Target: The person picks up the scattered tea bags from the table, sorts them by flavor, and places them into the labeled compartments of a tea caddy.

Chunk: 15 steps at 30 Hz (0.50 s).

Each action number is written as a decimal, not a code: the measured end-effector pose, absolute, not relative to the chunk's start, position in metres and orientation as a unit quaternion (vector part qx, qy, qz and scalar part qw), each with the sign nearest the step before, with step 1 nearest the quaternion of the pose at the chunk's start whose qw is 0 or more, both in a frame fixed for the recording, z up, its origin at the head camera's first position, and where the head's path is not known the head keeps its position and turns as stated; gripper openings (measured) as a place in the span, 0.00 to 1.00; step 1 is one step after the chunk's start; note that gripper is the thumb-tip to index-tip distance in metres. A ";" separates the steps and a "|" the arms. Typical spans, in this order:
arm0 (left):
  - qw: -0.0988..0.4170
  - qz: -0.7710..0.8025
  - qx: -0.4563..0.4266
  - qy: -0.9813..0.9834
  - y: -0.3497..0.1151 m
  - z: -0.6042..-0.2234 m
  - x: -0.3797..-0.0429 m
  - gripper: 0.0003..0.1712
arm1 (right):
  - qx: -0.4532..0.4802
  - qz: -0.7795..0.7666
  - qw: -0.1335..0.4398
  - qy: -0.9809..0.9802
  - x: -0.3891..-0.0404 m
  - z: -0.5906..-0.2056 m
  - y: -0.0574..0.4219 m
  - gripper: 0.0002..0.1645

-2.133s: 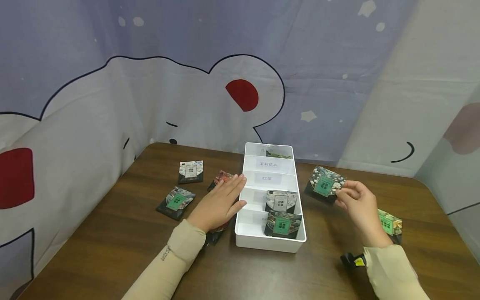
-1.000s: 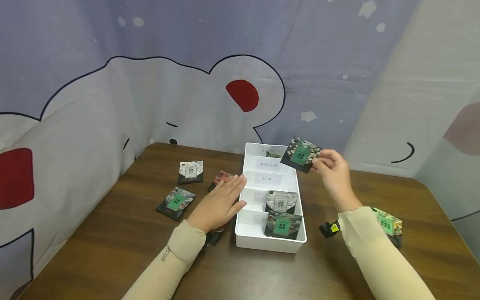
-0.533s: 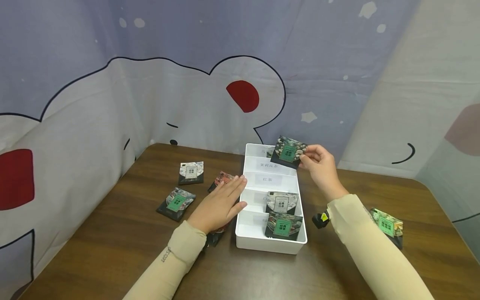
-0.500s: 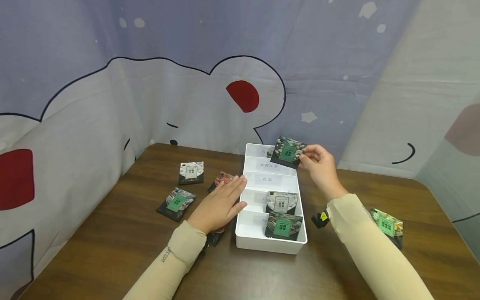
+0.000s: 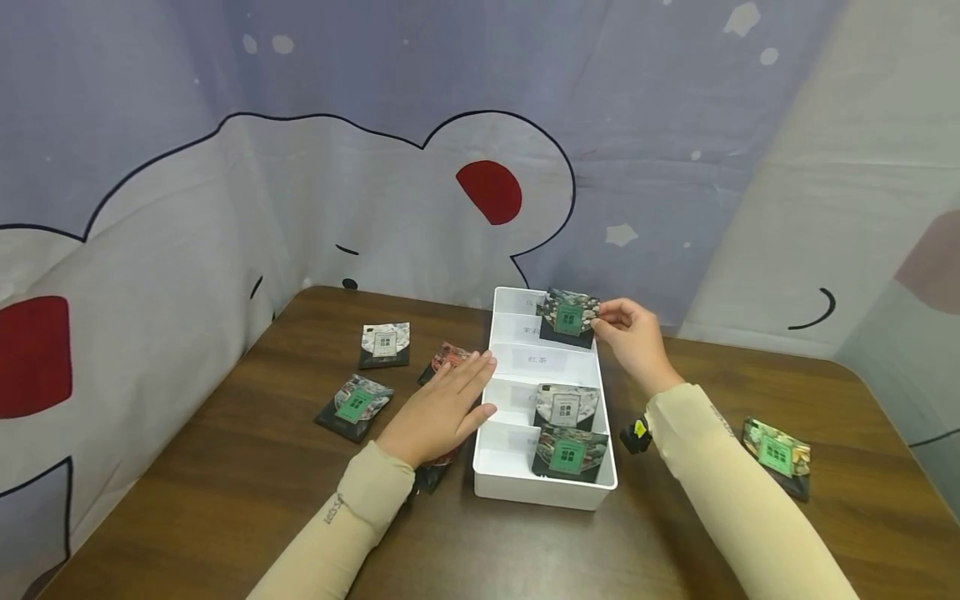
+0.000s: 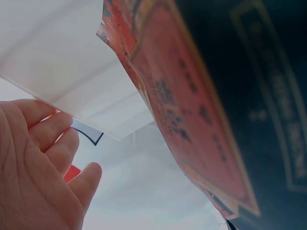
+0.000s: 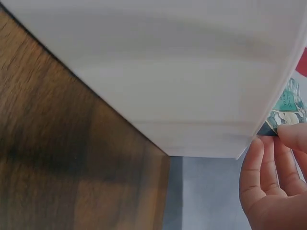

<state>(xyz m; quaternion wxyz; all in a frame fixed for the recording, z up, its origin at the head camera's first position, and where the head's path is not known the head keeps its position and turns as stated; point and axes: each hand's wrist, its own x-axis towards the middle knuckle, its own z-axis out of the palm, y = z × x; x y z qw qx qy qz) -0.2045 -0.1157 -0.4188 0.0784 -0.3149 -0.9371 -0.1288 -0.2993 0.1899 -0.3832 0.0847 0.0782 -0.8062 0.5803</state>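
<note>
Fingers [image 7: 252,167] pinching green-labelled packet [image 7: 290,102], white box [image 7: 168,91], wooden table [image 7: 72,153]

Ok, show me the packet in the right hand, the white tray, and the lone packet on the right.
Held packet [image 5: 568,318]: head view, green label.
White tray [image 5: 540,492]: head view, near outer wall.
Lone packet [image 5: 775,455]: head view, green label.

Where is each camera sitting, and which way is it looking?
Head: worn on the person's head, looking forward and down at the white box and table; the left grip, right grip and both sleeves show.
Left wrist: worn there, looking past the left grip's palm and a close-up red packet toward the box's wall.
Right wrist: worn there, looking along the box's outer wall; the right grip shows at the right edge.
Shared: head and right wrist views both show the right grip pinching a green-labelled packet.
</note>
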 end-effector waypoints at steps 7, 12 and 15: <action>0.076 -0.129 -0.315 -0.937 -0.115 -0.418 -0.204 0.38 | 0.063 0.553 0.081 -0.827 -0.300 -0.389 0.194 0.14; 0.078 -0.128 -0.316 -0.937 -0.116 -0.419 -0.204 0.38 | 0.048 0.544 0.071 -0.835 -0.298 -0.392 0.196 0.14; 0.080 -0.129 -0.317 -0.936 -0.115 -0.418 -0.204 0.38 | 0.048 0.534 0.072 -0.841 -0.297 -0.392 0.197 0.14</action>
